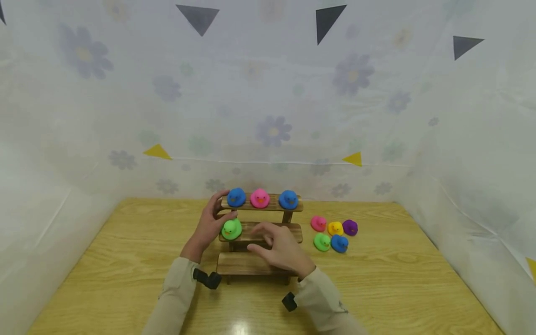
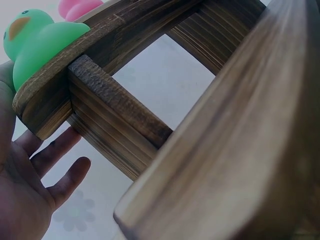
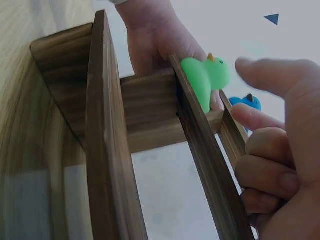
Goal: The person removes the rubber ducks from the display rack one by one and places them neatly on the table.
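Observation:
A three-step wooden stand (image 1: 259,265) is in the middle of the head view. On its middle step, at the left end, sits a light green rubber duck (image 1: 231,229). My left hand (image 1: 207,228) is at that end, its thumb close behind the duck. In the left wrist view, the left hand's fingers (image 2: 70,182) extend past the step's end. My right hand (image 1: 282,246) hovers over the middle step, right of the duck. Its thumb and index finger (image 3: 265,75) are spread apart with nothing between them; the other fingers curl in.
The top step bears a blue duck (image 1: 236,197), a pink duck (image 1: 260,198) and another blue duck (image 1: 288,199). Right of the stand, several ducks, including a yellow duck (image 1: 335,228) and a purple duck (image 1: 350,227), sit on the wooden table (image 1: 398,279). Patterned sheeting (image 1: 268,93) surrounds the table.

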Available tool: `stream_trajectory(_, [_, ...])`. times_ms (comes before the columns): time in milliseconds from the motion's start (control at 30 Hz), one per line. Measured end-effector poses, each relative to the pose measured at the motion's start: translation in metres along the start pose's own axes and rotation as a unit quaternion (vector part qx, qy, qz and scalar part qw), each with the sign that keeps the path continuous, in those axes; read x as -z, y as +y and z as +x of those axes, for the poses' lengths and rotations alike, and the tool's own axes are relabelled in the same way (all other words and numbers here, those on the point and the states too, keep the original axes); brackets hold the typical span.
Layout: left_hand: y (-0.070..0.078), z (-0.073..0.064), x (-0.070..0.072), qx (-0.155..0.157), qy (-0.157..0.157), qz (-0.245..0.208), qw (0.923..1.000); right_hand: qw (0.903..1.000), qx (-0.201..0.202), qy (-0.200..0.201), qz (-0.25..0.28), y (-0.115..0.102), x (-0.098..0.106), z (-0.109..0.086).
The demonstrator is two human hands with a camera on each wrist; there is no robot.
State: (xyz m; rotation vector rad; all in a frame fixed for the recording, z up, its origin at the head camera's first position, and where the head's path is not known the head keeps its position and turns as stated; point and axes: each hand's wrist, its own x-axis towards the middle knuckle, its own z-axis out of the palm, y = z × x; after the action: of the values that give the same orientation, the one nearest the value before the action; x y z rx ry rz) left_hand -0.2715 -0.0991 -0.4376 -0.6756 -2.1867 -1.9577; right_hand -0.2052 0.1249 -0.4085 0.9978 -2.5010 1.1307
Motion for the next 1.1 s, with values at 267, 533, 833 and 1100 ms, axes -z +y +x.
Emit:
stream_trajectory(267, [0.006, 0.001, 0.003, 0.033, -0.013, -0.015, 0.9993, 0.9996, -0.008, 0.018, -0.021, -0.006, -0.014, 0.013])
stream_trajectory(533, [0.005, -0.001, 0.008, 0.039, -0.010, -0.014, 0.9991, 0.9981, 0.016, 0.043, -0.041, -0.010, -0.029, 0.027])
stream_trajectory(833, [0.004, 0.000, 0.005, 0.025, -0.013, -0.013, 0.9995, 0.9968, -0.004, 0.073, -0.033, -0.016, -0.038, 0.034])
stream_trajectory(1100, [0.006, 0.001, 0.002, 0.023, -0.014, -0.023, 0.9994, 0.9954, -0.043, 0.072, -0.047, -0.018, -0.039, 0.036])
